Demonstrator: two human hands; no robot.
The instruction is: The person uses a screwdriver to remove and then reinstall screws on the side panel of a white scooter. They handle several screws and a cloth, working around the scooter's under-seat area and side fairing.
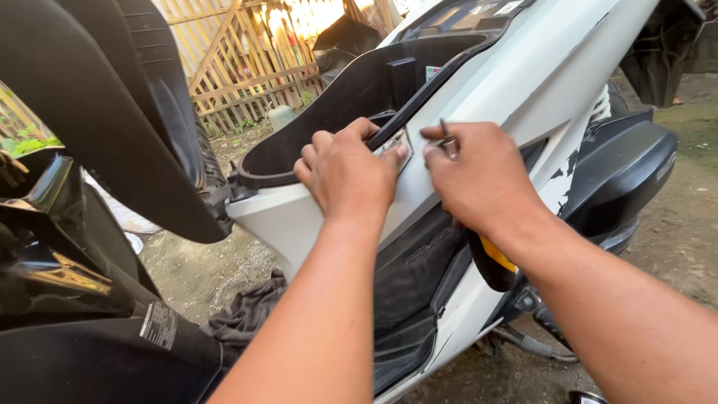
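A white scooter body panel [523, 75] runs across the middle, with an open black under-seat compartment [351, 97] behind it. My left hand [348, 168] rests on the panel's upper edge, fingers curled over the black rim, thumb pressing a small shiny metal piece [395, 144]. My right hand [475, 176] is beside it, pinching a thin metal tool [446, 138] between thumb and forefinger; a black and yellow handle [493, 262] shows under the palm. The two hands almost touch.
The raised black seat [112, 97] fills the upper left. Another dark scooter body [67, 299] sits lower left. A dark rag [250, 310] lies on the dirt ground. A bamboo lattice fence [247, 60] stands behind. A black side cover [621, 168] is at right.
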